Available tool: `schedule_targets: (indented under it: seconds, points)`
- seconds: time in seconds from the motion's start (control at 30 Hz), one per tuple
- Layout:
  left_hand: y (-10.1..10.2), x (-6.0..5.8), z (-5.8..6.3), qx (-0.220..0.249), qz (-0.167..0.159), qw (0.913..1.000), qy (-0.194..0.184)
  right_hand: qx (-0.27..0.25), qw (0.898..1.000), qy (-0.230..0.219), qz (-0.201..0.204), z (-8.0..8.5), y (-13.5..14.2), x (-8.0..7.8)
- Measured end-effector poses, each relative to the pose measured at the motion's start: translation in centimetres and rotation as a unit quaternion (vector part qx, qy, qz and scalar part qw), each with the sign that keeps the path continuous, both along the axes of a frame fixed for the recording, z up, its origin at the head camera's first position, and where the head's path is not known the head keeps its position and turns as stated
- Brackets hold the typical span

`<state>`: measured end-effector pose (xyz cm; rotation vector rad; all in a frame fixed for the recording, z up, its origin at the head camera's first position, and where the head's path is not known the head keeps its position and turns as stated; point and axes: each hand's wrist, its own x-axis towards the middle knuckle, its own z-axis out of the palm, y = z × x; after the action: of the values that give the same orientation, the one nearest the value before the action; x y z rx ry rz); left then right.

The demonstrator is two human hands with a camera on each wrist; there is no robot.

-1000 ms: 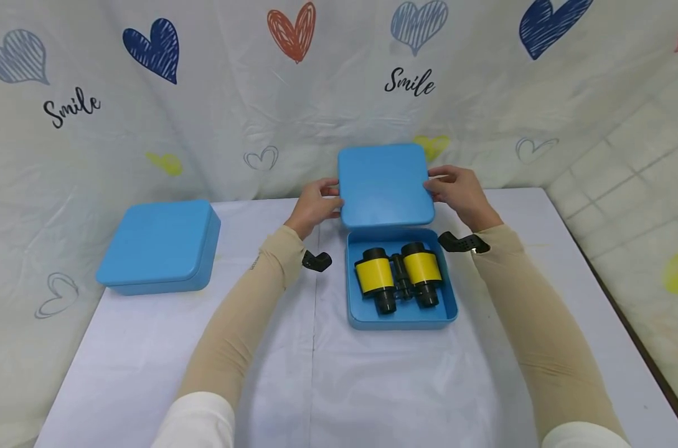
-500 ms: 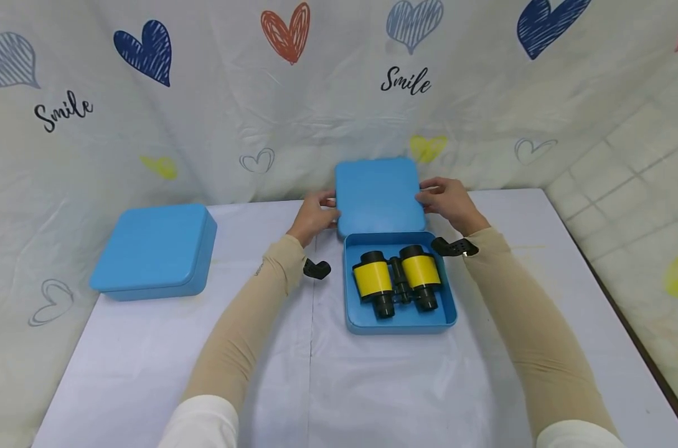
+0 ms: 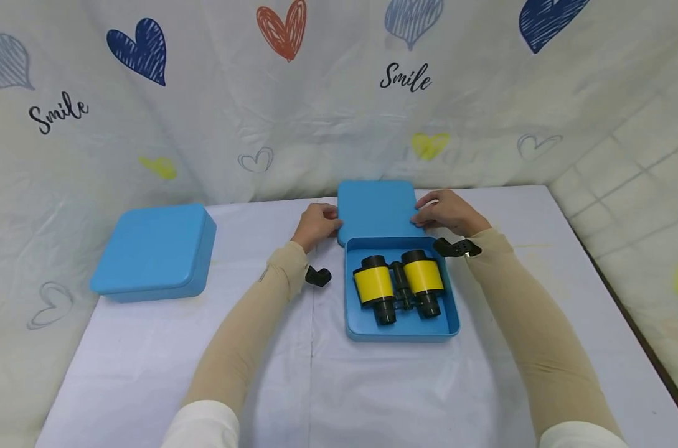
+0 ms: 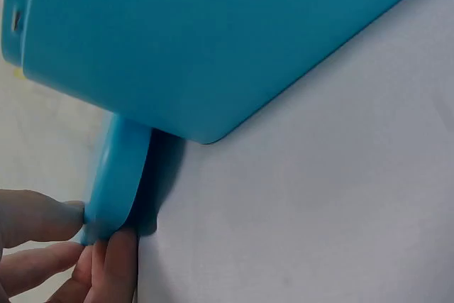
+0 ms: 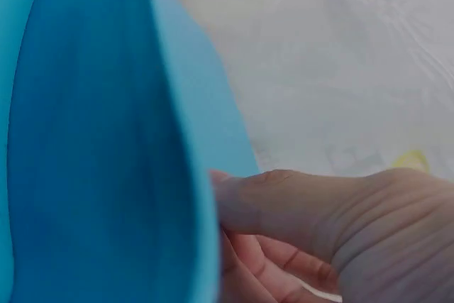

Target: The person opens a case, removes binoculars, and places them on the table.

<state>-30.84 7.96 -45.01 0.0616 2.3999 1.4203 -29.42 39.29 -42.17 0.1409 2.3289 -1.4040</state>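
A blue lid [image 3: 376, 210] lies low behind an open blue box base [image 3: 403, 338], its near edge at the base's back rim. Inside the base sit yellow and black binoculars [image 3: 374, 285], eyepieces toward the person. My left hand [image 3: 316, 225] pinches the lid's left side; in the left wrist view its thumb and fingers close on a corner of the lid [image 4: 122, 168], with a dark shadow under it. On the opposite side my right hand [image 3: 453, 213] grips the lid's edge, thumb on top in the right wrist view. The base hides the lid's near edge there.
A second blue box [image 3: 154, 249] stands closed at the left of the white-covered table [image 3: 271, 386]. Right behind the table hangs a pale curtain [image 3: 327, 112] printed with hearts. Black straps [image 3: 317, 276] stick out at both wrists.
Both hands have lowered the lid behind the base, from a raised tilt against the curtain down toward the table. The base and binoculars stay in place; the view shifts slightly.
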Motion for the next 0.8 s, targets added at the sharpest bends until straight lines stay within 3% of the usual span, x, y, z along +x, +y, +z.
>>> schedule_targets:
  seconds: [0.4,0.63,0.8]
  points:
    - [0.05,0.66,0.06,-0.046,-0.011,0.9989,0.005,0.039,0.999,0.003,0.000,-0.29,-0.33,0.25]
    - [0.06,0.86,0.39,-0.096,-0.031,0.9936,0.051,0.053,0.999,0.002,0.004,-0.10,-0.30,0.28]
    - [0.06,1.03,0.49,-0.108,-0.034,0.9920,0.055,0.051,0.999,-0.005,0.008,-0.04,-0.27,0.22]
